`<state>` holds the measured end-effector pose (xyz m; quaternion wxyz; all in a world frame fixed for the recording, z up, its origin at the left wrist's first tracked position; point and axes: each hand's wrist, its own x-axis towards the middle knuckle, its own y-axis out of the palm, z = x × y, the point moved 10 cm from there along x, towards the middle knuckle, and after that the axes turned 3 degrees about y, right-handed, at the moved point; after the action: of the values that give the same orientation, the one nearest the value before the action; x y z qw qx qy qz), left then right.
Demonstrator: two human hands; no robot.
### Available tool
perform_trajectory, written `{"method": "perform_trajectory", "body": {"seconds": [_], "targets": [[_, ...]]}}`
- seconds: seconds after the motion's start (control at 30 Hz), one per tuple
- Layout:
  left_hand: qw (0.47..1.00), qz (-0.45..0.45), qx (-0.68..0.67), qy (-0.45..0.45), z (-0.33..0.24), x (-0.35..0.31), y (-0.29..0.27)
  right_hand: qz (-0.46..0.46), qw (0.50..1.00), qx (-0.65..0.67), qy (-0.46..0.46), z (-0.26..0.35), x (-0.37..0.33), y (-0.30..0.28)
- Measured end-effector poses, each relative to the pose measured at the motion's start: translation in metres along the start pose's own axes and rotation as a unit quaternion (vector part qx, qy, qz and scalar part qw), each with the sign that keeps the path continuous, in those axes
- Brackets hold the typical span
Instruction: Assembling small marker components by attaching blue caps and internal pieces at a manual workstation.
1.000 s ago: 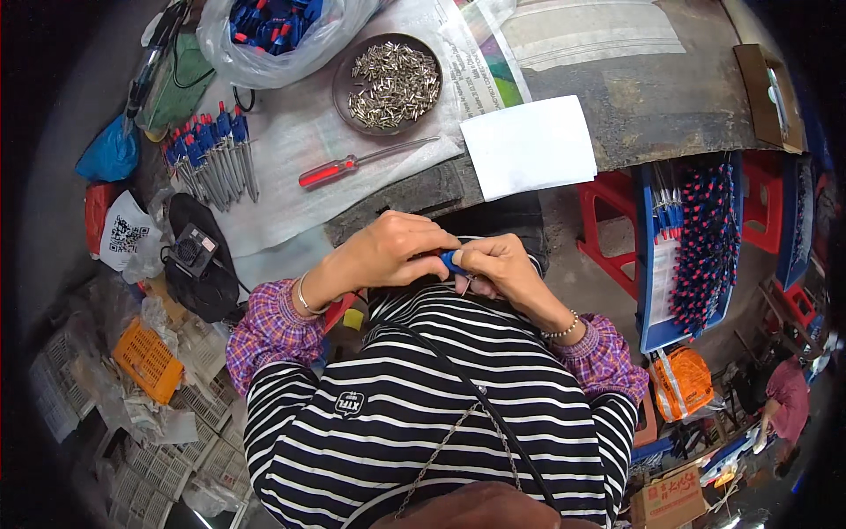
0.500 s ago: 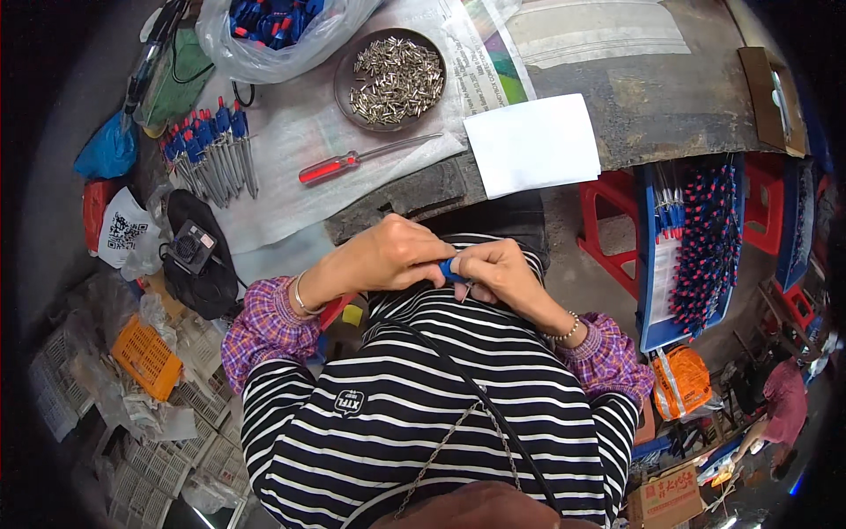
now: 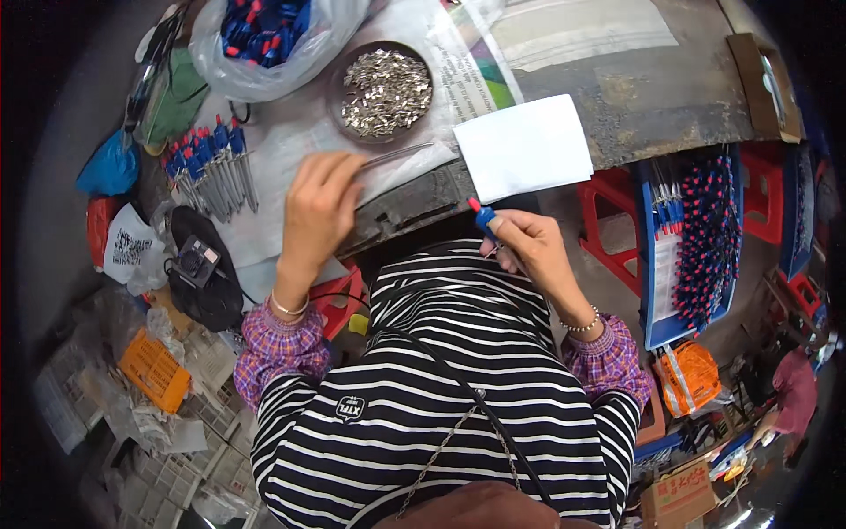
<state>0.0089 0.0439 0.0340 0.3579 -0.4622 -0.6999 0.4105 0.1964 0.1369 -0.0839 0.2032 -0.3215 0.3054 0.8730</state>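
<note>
My left hand (image 3: 322,207) is over the screwdriver on the table, its fingers curled round the handle, which they hide. Only the metal shaft (image 3: 401,154) shows, pointing right toward the white paper. My right hand (image 3: 531,240) is in front of the table edge, above my lap. Between its thumb and fingers it grips a small blue plastic piece with a red tip (image 3: 484,217), tilted with the red end up and left. Beyond my left hand stands a round dark bowl (image 3: 336,122) of small silver metal pins.
White paper sheets (image 3: 526,150) lie by the table edge. At the left is a bundle of blue-and-red pieces with metal rods (image 3: 211,167). A clear plastic bag (image 3: 216,66) holds more. On the right, a blue tray (image 3: 656,300) of such pieces stands near a red stool (image 3: 611,225).
My hands have parted. The left moved up and left from the blue piece onto the screwdriver handle. The right shifted slightly right and up, keeping the piece, whose red tip now shows.
</note>
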Motion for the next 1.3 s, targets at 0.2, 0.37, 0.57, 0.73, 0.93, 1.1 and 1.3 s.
{"method": "perform_trajectory", "body": {"seconds": [0.2,0.37,0.57,0.73,0.93,1.1,1.3], "targets": [[0.994,0.031,0.096,-0.052,0.014,-0.009,0.008,-0.011,0.999,-0.001,-0.043,0.011,0.006,-0.019],[0.993,0.056,0.093,-0.051,0.008,-0.006,-0.001,-0.001,0.999,0.0,-0.046,0.011,0.005,-0.024],[0.869,0.005,-0.492,-0.043,-0.04,0.027,0.019,0.003,0.999,0.008,-0.044,0.011,0.01,-0.023],[0.871,0.094,-0.481,0.041,-0.085,0.045,0.063,0.002,0.998,-0.008,-0.057,0.01,0.013,-0.019],[0.836,-0.09,-0.462,0.281,-0.133,0.047,0.011,0.002,0.995,0.033,-0.094,0.008,0.015,-0.025],[0.904,0.056,-0.393,0.162,-0.12,0.061,0.068,0.004,0.997,0.023,-0.079,0.005,0.012,-0.02],[0.858,-0.046,-0.469,0.203,-0.116,0.054,0.032,0.007,0.996,0.031,-0.086,0.01,0.016,-0.023]]}}
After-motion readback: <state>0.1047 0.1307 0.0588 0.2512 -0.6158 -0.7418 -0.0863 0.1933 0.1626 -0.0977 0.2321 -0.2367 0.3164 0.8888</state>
